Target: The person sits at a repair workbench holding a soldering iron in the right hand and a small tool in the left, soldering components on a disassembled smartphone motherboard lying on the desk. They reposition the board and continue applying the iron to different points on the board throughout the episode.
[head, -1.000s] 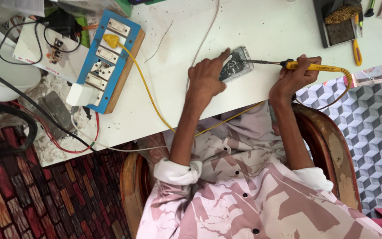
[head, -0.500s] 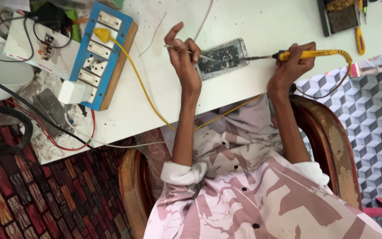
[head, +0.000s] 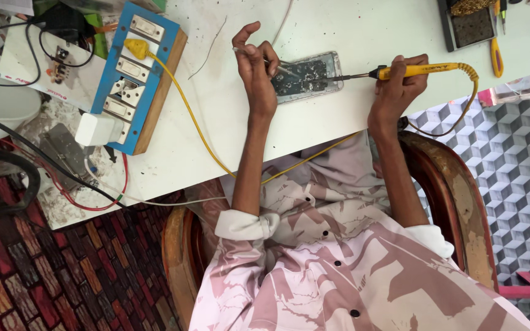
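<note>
Yellow soldering iron [head: 421,69] in right hand [head: 400,92] grip; left hand [head: 257,67] pinches wire over opened phone [head: 307,76]; switchboard [head: 135,76] nearby.

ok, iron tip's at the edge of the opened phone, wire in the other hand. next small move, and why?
Probably lower the thin wire in the left hand onto the board of the opened phone, meeting the soldering iron tip; the right hand already holds the iron there, while the wire sits just above.

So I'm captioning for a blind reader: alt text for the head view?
Seen from above, a seated person's right hand holds a yellow soldering iron to an opened phone on a white table, while the left hand holds thin wire above it.
</note>
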A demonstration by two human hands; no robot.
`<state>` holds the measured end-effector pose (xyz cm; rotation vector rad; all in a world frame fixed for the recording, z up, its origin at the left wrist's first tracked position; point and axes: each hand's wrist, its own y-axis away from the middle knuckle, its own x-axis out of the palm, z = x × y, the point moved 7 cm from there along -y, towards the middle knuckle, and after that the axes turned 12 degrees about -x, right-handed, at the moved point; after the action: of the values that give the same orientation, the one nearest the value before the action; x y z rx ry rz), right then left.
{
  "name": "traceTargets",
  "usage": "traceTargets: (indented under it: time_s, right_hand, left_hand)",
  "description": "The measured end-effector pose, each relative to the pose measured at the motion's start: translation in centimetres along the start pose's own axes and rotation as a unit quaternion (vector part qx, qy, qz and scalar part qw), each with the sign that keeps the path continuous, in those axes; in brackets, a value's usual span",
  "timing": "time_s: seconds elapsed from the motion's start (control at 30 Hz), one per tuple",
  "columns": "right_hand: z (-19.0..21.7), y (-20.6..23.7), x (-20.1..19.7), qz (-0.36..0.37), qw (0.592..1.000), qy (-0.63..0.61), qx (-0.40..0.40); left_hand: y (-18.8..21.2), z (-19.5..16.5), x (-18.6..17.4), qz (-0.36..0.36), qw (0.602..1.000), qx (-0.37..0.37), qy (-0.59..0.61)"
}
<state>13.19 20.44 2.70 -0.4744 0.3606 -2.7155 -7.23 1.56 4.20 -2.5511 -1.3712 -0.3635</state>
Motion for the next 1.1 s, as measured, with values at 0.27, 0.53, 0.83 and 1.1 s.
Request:
traceTargets:
  time_s: [0.27, 0.53, 0.83, 1.1]
  right_hand:
    - [-0.1, -0.2, -0.3, -0.007, 1.0, 0.017, -0.007]
    - [0.0, -0.3, -0.2, 0.001, 1.0, 0.012, -0.005]
    - [-0.6, -0.3, -1.0, -0.021, 1.0, -0.005, -0.002]
    - [-1.4, -0.4, -1.9, -0.067, 0.997, -0.035, 0.007]
  left_hand:
    - [0.5, -0.4, -0.1, 0.002, 0.996, 0.036, -0.079]
    - [0.5, -0.1, -0.8, -0.02, 0.998, 0.034, -0.054]
    - [1.1, 0.7, 0.6, -0.071, 0.995, 0.073, 0.003]
    - [1.2, 0.3, -1.8, -0.109, 0.991, 0.075, 0.028]
